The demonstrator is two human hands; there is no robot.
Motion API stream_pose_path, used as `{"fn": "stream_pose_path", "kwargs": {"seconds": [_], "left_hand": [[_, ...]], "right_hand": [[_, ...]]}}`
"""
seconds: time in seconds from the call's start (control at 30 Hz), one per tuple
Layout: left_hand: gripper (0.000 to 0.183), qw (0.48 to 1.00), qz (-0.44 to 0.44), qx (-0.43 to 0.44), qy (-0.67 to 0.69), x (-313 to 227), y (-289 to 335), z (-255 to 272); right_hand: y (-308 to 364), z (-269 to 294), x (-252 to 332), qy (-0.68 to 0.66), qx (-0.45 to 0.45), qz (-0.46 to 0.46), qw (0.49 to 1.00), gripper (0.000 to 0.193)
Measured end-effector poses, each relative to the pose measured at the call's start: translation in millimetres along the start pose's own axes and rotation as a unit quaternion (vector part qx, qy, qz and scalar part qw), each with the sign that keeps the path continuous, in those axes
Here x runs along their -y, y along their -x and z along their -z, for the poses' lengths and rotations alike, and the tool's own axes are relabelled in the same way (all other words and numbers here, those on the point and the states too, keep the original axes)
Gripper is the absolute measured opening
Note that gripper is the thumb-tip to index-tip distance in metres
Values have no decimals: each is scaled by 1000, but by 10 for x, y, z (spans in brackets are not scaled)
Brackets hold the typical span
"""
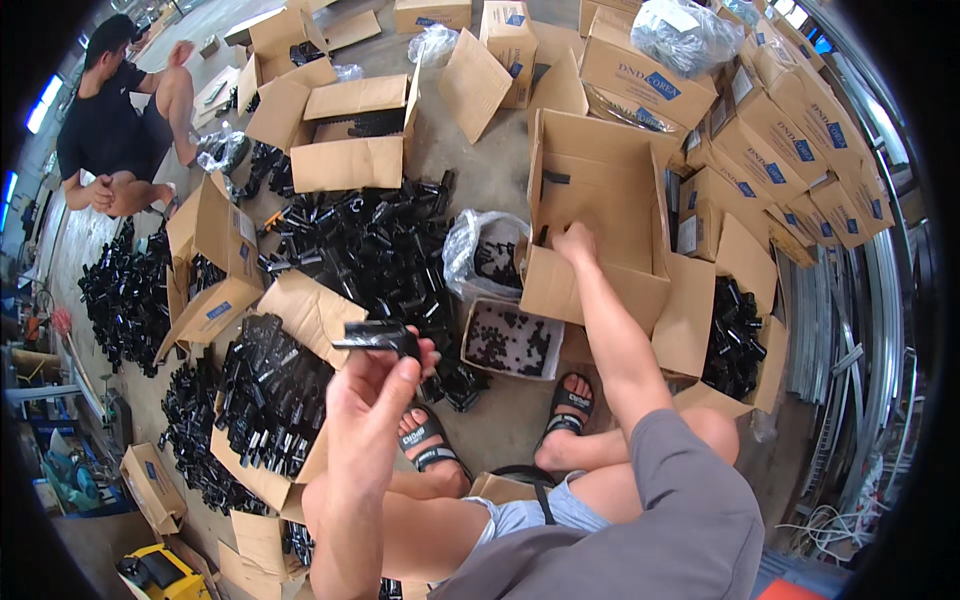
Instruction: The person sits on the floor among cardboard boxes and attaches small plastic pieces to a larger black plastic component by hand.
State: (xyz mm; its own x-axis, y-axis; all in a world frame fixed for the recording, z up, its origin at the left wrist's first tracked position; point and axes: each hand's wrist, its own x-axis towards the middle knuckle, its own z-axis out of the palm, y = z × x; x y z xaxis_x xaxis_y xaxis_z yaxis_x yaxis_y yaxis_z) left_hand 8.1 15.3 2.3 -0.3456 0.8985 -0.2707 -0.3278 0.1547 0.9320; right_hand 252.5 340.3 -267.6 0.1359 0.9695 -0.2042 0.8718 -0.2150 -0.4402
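Note:
My left hand [375, 385] is raised in front of my body, its fingers closed round a glossy black part [380, 338] shaped like a short bracket. My right arm stretches forward to a large open cardboard box [600, 195]. Just inside the near wall of that box is my right hand [576, 243], its fingers curled and mostly hidden. A small dark piece [543, 236] shows beside it; whether the hand grips it is unclear. Another black part [556, 178] lies against the box's inner left side. Below the box stands a white tray [463, 352] with small black pieces in it.
Heaps of black parts [370, 250] cover the floor ahead and left. A clear plastic bag [460, 250] holds small black pieces. Open boxes stand around me, one with black parts [735, 335] to the right. A co-worker [115, 130] sits far left. Stacked cartons [790, 140] rise at right.

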Motion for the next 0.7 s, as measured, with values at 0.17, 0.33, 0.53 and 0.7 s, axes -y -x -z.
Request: {"fn": "stream_pose_path", "kwargs": {"seconds": [0.17, 0.33, 0.53, 0.7], "left_hand": [[35, 999, 45, 6, 6, -6, -66, -47], [35, 998, 60, 28, -4, 34, -266, -91], [39, 987, 145, -47, 42, -106, -276, -84], [36, 992, 93, 24, -83, -41, -408, 25]], "right_hand": [[-642, -523, 162, 121, 155, 77, 977, 47], [-1426, -866, -247, 62, 9, 18, 998, 47], [-1893, -1369, 326, -18, -8, -21, 1000, 50], [-2516, -1508, -421, 51, 64, 77, 994, 38]]}}
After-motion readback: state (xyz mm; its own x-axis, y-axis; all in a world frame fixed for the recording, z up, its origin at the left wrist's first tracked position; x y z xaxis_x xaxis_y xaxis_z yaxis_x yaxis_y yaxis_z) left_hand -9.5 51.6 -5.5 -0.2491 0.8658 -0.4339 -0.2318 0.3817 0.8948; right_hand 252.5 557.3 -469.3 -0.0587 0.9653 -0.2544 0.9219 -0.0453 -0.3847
